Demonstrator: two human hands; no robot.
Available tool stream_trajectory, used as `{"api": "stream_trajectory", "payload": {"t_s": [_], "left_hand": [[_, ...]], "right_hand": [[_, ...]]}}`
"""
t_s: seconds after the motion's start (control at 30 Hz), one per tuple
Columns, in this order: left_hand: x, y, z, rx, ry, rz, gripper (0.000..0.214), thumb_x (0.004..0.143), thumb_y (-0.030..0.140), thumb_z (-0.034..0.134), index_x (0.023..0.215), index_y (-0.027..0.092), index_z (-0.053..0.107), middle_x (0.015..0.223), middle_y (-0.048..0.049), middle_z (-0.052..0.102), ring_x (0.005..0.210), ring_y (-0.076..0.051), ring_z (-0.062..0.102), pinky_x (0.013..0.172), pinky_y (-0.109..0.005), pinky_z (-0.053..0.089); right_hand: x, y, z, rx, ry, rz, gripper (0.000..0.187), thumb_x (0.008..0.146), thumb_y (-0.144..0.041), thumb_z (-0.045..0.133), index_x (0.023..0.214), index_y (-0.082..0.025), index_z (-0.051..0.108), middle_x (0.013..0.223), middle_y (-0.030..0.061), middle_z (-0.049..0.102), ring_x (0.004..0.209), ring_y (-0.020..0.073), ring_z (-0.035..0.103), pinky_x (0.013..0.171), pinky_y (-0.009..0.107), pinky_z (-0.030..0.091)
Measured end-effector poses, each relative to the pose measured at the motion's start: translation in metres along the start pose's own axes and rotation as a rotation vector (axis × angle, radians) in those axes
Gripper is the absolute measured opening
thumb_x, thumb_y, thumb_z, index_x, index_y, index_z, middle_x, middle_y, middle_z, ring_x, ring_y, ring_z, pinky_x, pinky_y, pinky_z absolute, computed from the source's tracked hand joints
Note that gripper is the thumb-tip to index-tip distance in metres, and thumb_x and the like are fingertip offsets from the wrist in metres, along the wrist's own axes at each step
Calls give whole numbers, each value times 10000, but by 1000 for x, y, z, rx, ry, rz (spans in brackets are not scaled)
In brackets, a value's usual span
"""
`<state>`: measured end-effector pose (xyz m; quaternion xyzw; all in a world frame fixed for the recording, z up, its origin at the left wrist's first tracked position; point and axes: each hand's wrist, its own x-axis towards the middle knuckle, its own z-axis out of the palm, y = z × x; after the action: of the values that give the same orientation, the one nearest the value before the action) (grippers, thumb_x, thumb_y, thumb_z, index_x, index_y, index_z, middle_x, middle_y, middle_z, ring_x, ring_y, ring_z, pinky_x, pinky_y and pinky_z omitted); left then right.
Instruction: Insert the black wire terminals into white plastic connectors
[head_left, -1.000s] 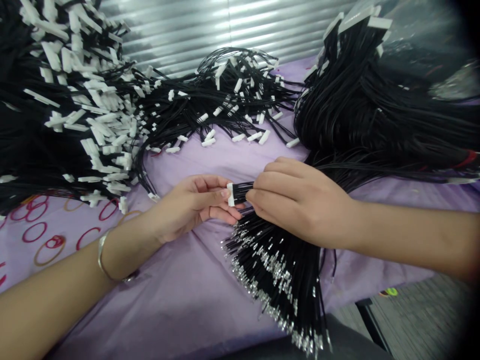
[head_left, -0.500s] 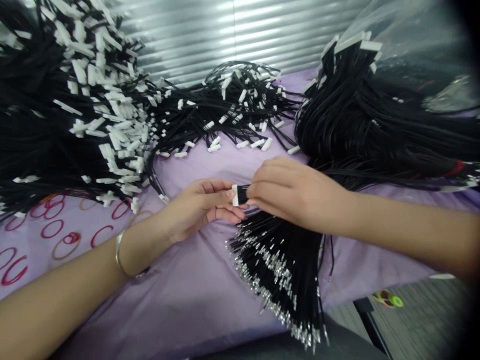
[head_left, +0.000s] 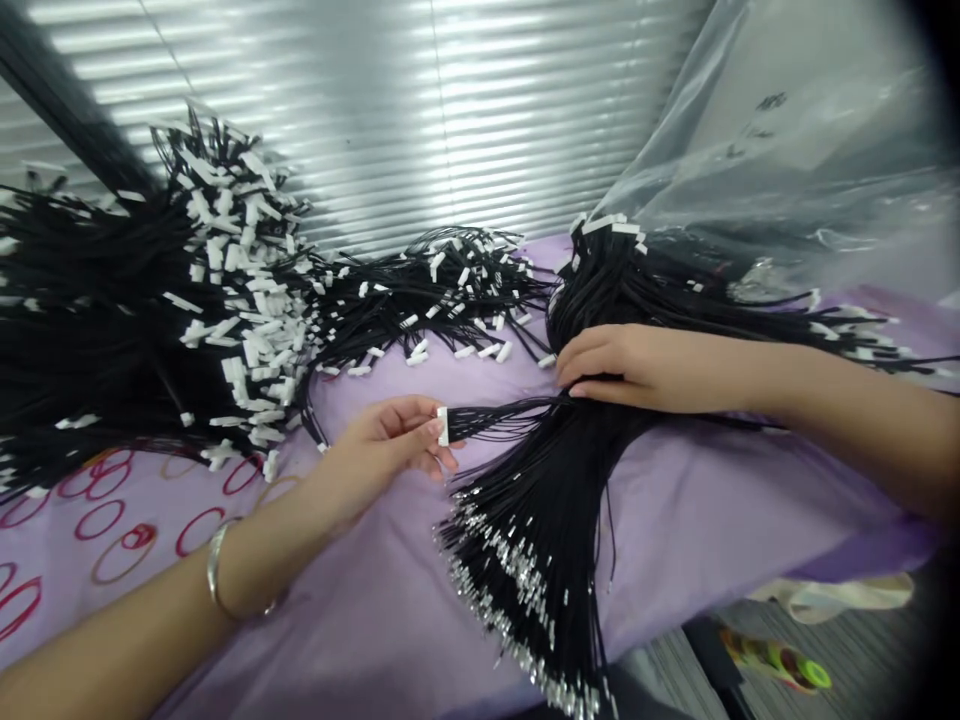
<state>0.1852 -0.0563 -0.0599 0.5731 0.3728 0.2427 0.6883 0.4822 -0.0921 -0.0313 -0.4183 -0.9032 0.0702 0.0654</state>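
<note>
The left hand (head_left: 386,440) is pinching a white connector (head_left: 442,427) between thumb and forefinger, its other fingers curling loosely below. Black wires (head_left: 495,415) are running rightward from the connector to the right hand (head_left: 637,368), whose fingers are lying close together over them, the thumb slightly apart; how firmly they are gripping, I cannot tell. Below and right of the connector, a fan of loose wires (head_left: 551,500) is spreading, its metal tips (head_left: 521,570) pointing toward the person. Left of the connector, rubber bands (head_left: 100,519) are lying scattered on a purple cloth (head_left: 360,620), and a large heap of white-ended wires (head_left: 97,290) is rising beyond them. Directly beyond the connector, a smaller heap (head_left: 390,300) is lying before slatted blinds (head_left: 375,120); far to the connector's right, a clear plastic bag (head_left: 795,180) is standing.
</note>
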Motion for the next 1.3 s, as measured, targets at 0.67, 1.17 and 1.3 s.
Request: {"api": "stream_trajectory", "payload": {"t_s": [0.67, 1.17, 1.3], "left_hand": [[4, 11, 7, 719, -13, 195, 488, 917, 525, 410, 1212, 190, 606, 1390, -97, 522, 1362, -261, 377, 1170, -422, 231], [93, 10, 129, 722, -122, 295, 777, 786, 589, 560, 1349, 68, 437, 1361, -229, 514, 1371, -370, 354, 1142, -468, 299], [94, -9, 135, 967, -49, 302, 871, 871, 474, 464, 1440, -106, 147, 1531, -320, 136, 1457, -370, 48, 1209, -462, 111]], "right_hand": [[-21, -14, -27, -328, 402, 284, 241, 924, -347, 426, 856, -182, 588, 740, 45, 628, 607, 161, 557, 539, 281, 364], [22, -39, -64, -778, 289, 380, 202, 935, -267, 372, 884, -222, 562, 732, 48, 603, 531, 138, 394, 466, 308, 285], [23, -17, -88, -814, 297, 481, 202, 933, -295, 447, 954, -180, 611, 803, 62, 651, 672, 140, 566, 570, 269, 404]]}}
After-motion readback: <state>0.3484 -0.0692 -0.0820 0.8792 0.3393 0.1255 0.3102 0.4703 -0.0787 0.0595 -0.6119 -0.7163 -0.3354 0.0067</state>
